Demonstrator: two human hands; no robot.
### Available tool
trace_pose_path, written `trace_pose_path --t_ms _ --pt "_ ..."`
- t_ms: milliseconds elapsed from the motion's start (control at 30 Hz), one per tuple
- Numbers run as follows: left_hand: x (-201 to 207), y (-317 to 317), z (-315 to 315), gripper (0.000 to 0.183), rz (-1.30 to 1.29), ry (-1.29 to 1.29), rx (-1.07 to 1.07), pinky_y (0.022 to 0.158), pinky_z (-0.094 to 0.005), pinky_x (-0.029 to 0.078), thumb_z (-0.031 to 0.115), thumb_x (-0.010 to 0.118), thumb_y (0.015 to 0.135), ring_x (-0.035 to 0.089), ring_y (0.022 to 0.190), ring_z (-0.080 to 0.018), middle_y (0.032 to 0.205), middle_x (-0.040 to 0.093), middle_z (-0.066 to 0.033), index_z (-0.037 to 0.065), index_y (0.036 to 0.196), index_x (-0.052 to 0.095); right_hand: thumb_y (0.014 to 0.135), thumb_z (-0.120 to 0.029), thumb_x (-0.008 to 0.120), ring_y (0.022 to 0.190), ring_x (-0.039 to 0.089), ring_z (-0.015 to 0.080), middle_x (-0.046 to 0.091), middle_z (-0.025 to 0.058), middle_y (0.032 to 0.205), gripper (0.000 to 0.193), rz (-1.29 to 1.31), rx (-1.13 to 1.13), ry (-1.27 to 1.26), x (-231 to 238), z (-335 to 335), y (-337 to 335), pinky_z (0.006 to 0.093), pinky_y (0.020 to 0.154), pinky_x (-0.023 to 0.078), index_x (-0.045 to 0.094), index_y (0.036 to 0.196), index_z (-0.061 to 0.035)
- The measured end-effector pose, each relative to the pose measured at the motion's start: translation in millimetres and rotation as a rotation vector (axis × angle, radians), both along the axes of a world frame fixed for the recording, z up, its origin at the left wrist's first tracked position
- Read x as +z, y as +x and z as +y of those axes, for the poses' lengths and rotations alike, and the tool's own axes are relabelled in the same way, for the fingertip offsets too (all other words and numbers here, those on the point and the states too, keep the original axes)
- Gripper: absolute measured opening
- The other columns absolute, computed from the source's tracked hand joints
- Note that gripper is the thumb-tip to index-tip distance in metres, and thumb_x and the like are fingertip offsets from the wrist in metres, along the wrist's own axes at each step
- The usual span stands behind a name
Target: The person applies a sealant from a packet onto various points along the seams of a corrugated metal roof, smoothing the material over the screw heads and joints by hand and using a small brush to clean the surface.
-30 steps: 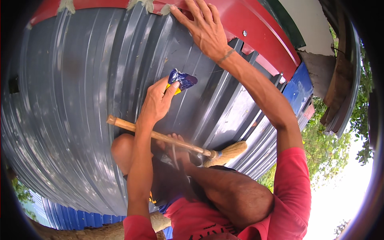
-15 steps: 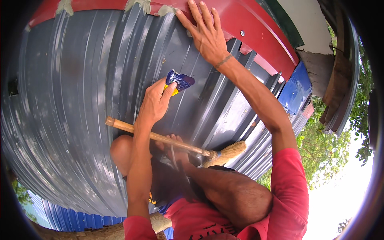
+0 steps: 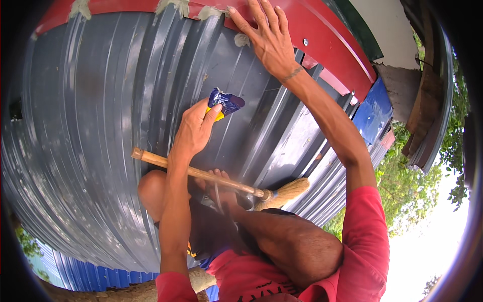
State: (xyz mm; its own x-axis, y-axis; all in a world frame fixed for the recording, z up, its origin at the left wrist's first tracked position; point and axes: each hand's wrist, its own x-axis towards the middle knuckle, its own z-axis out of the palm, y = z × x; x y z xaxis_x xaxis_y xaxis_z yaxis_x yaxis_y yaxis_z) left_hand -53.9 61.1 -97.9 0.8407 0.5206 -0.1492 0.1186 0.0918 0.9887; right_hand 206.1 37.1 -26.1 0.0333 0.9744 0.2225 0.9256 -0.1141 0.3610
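My left hand (image 3: 195, 127) grips a crumpled blue and yellow plastic packet (image 3: 229, 102), smeared with something pale at its top. It holds the packet just above the dark grey ribbed metal roofing (image 3: 115, 100). Farther up, my right hand (image 3: 271, 48) rests palm down with fingers spread across the red metal flashing (image 3: 332, 55) and the roofing's top end. Lumpy grey sealant patches (image 3: 210, 12) line the joint between flashing and roofing. Beside my right hand's fingers, a round grey sealant dab (image 3: 242, 40) sits on the roofing.
A broom (image 3: 289, 191) with a wooden handle lies across the roofing by my bare foot (image 3: 221, 181), passing behind my left forearm. Blue sheeting (image 3: 372, 113) covers the flashing's right end. Timber (image 3: 427, 100) and another roof edge stand at right; a tree branch (image 3: 126, 293) runs below.
My right hand has shifted a little to the right along the flashing, uncovering the round sealant dab. My left hand and the packet have stayed in place.
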Motion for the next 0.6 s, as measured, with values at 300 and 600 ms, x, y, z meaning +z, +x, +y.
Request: trace_pose_path --t_ms 300,600 --pt "-7 2 -2 0.035 -0.015 0.058 0.002 0.077 -0.0357 0.055 0.03 0.055 0.11 0.065 0.08 -0.0199 0.09 0.067 -0.013 -0.004 0.111 0.064 0.094 -0.02 0.057 0.154 0.029 0.0407 0.028 0.0221 0.167 0.068 0.008 0.166 0.002 -8 23 -12 0.0569 0.125 0.025 0.038 0.16 -0.0175" --pt "-3 2 -1 0.032 -0.009 0.028 0.001 0.077 -0.0395 0.052 0.028 0.055 0.109 0.064 0.08 -0.029 0.091 0.066 -0.0169 -0.003 0.11 0.064 0.092 -0.015 0.058 0.153 0.029 0.0426 0.028 0.0241 0.166 0.073 0.058 0.156 0.019 1 28 -3 0.0572 0.125 0.024 0.036 0.162 -0.0184"
